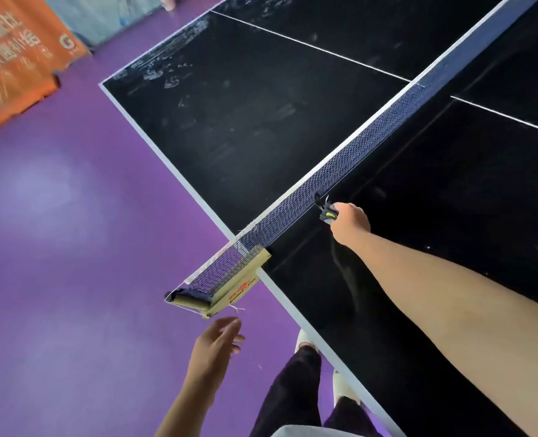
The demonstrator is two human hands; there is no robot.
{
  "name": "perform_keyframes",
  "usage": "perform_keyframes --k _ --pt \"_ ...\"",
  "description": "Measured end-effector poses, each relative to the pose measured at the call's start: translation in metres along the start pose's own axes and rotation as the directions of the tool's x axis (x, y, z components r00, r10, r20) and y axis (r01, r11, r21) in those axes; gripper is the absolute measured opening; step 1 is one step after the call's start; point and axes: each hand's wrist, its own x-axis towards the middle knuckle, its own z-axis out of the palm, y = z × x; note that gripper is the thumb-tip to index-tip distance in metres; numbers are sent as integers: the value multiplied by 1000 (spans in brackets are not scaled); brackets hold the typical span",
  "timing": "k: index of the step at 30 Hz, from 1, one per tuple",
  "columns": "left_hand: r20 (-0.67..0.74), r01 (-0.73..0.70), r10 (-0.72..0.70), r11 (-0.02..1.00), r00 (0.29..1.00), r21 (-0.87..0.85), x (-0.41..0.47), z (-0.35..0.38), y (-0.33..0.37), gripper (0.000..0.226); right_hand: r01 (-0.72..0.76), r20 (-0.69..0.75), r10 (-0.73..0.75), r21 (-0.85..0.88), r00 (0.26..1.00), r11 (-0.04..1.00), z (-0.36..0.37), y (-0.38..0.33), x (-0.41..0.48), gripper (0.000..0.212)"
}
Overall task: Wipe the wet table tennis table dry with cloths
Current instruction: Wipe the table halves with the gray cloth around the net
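Right hand (351,223) grips a small dark cloth (327,215) beside the blue mesh net (340,171); wet streaks (167,70) on the black counter (261,137) lie beyond it; left hand (215,342), fingers released.

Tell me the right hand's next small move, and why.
Probably drag the cloth along the table, away from the net. The right hand grips it right by the net, so the stroke can only run back; the left hand holds nothing, off the table.
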Motion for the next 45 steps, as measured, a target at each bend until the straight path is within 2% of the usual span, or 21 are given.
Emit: perform_keyframes --k 3,5,8,9,11,13,15,17,19,21,23,26,28,31,34,36,38,40,41,42,45 --pt "-15 135 -135 990 991 -42 -6 -16 -23 30 28 -23 -30 -83 999 996 37 -6 -26 37" --pt "-58 217 -225 969 973 -118 -6 -20 -34 26 174 116 -161 -107 980 979 61 -22 -64 38" --pt "-90 256 -277 947 957 -192 -3 -16 -43 16 332 507 -272 -30 818 943 92 -50 -134 23" --pt "-92 229 -252 951 963 -209 -3 -15 -41 17 315 630 -248 6 736 949 100 -54 -155 11" --pt "-119 153 -185 959 976 -241 -2 -9 -27 17 168 742 -238 169 627 971 104 -50 -186 13" --pt "-144 54 -92 968 985 -247 0 -2 -8 17 -104 688 -198 372 698 922 92 -36 -202 11" --pt "-151 -35 7 982 988 -185 -1 12 12 20 -363 602 -75 571 795 737 67 -14 -204 5" --pt "-48 -125 121 987 992 -101 -3 36 33 18 -491 546 56 699 836 519 36 14 -197 15" --pt "245 -173 162 985 956 24 -7 69 55 26 -504 468 191 775 863 380 2 42 -192 17" --pt "589 -232 64 948 806 215 -14 106 76 65 -463 383 303 846 873 264 -29 65 -194 14" --pt "758 -290 2 924 652 248 -21 144 96 94 -420 356 313 892 881 167 -52 78 -201 13" --pt "831 -248 55 964 554 102 -29 193 118 87 -368 339 282 928 897 52 -72 88 -216 19" --pt "839 -228 29 967 543 115 -33 214 129 75 -331 315 340 944 886 -12 -80 92 -226 22" --pt "895 -254 -30 954 444 158 -35 234 129 63 -312 348 318 936 882 -160 -89 108 -238 23" --pt "844 -230 -41 954 535 192 -21 248 122 53 -387 439 131 872 889 -299 -101 130 -245 38" --pt "781 -147 -87 964 619 224 -9 257 122 53 -416 451 111 877 886 -242 -109 143 -243 37" --pt "713 -105 -100 966 694 237 6 266 132 44 -340 338 364 938 868 -61 -110 157 -234 36" --pt "636 -56 -82 980 767 193 26 276 149 34 -349 52 726 899 686 265 -101 177 -219 43" --pt "596 -22 -75 988 800 153 38 280 160 30 -447 -88 805 793 587 413 -95 187 -210 52" --pt "556 15 -66 995 828 97 49 286 171 28 -566 -164 837 668 521 483 -86 198 -201 61" --pt "462 71 -26 994 887 -80 79 305 202 21 -799 -190 900 415 393 436 -49 222 -175 70"
